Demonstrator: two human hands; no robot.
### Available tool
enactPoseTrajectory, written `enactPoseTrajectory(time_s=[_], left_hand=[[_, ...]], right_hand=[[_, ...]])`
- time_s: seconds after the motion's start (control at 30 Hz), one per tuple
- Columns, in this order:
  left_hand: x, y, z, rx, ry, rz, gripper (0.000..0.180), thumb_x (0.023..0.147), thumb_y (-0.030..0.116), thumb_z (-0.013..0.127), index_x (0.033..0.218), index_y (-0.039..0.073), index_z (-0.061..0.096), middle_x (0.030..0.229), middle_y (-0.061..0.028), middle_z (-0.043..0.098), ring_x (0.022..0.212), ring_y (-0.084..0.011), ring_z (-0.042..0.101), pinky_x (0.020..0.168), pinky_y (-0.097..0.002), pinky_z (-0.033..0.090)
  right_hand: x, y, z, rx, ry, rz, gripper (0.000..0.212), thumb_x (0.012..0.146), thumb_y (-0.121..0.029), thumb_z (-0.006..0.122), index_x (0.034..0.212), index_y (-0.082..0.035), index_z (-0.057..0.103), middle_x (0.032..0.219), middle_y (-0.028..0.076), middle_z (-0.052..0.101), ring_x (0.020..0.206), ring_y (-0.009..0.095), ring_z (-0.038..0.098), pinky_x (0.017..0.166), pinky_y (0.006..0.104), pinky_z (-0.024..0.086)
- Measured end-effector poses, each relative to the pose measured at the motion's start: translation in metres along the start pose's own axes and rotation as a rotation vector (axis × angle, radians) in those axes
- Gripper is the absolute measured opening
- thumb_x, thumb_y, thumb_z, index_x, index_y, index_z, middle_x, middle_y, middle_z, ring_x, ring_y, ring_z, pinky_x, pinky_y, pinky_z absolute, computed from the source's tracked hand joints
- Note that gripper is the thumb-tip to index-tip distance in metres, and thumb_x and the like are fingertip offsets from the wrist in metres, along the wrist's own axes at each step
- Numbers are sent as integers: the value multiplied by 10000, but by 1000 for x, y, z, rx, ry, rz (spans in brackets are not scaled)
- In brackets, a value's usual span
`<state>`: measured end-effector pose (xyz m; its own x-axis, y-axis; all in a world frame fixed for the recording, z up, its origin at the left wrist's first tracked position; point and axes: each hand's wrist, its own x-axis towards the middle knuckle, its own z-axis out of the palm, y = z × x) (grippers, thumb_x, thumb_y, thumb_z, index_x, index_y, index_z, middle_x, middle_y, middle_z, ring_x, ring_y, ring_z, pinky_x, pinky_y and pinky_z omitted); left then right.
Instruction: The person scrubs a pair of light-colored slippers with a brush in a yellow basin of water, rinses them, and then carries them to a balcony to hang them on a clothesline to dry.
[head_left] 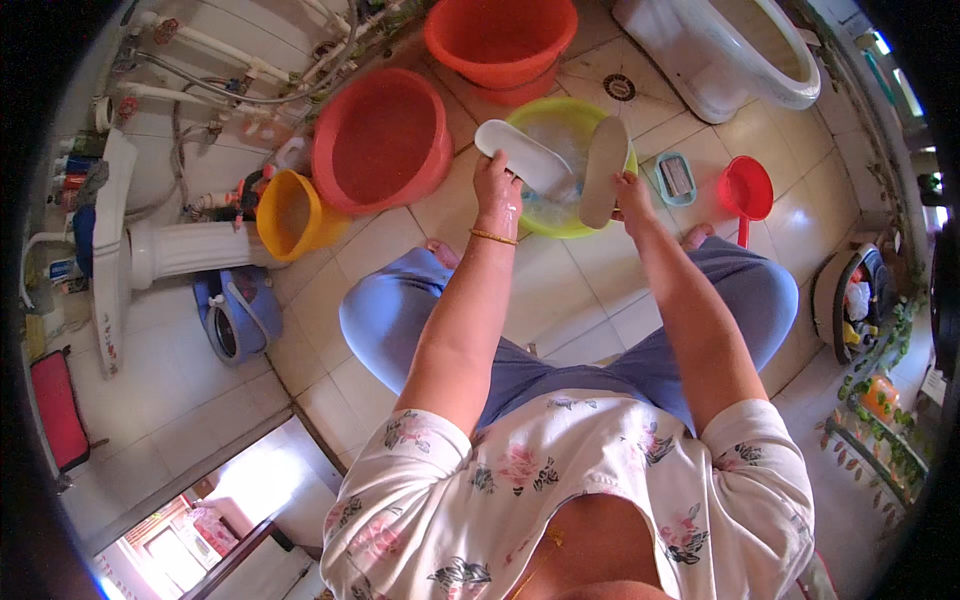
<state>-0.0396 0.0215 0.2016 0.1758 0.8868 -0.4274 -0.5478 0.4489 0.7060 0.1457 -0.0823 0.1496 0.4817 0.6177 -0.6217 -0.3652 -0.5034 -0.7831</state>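
A pale, sole-shaped piece that looks like a shoe insole (528, 160) is gripped at its edge by my left hand (497, 195), which looks wet. My right hand (632, 198) pinches a second, greyer insole (604, 175) by its side. Both insoles are held over a yellow-green basin (560, 228) containing cloudy, sudsy water. The lower end of the left insole reaches down toward the water; whether it touches cannot be made out. Right of the basin lies a light-blue soap dish (675, 180) with a block in it.
A red dipper (746, 188) rests on the tiles at the right. Behind and left stand a red basin (436, 140), an orange-red tub (500, 75) and a yellow bucket (287, 215). A white squat toilet or basin (690, 60) is at the far right. A blue bucket (240, 310) sits left.
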Motion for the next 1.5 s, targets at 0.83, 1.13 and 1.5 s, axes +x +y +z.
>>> enactPoseTrajectory(time_s=[0.83,1.13,1.5], left_hand=[[-62,10,24,954,-738,611,342,733,-83,550,1024,79,628,1354,-111,381,1301,-240,281,1048,-342,258],[-76,9,38,626,-344,-27,355,806,68,515,1157,29,486,1128,-89,502,1014,-183,497,888,-307,405],[-48,8,18,238,-128,-10,356,729,76,483,1074,-9,475,987,-111,550,897,-235,548,792,-373,460]], right_hand=[[-106,-88,5,196,-448,63,238,895,-209,460,1053,-54,547,888,41,596,727,128,601,573,278,500],[-88,-76,11,-469,-324,-535,299,879,-240,473,1109,-64,550,886,127,626,824,250,608,693,357,469],[-44,-62,2,-275,-54,-208,244,841,-204,439,976,-37,555,741,102,578,681,215,570,605,338,459]])
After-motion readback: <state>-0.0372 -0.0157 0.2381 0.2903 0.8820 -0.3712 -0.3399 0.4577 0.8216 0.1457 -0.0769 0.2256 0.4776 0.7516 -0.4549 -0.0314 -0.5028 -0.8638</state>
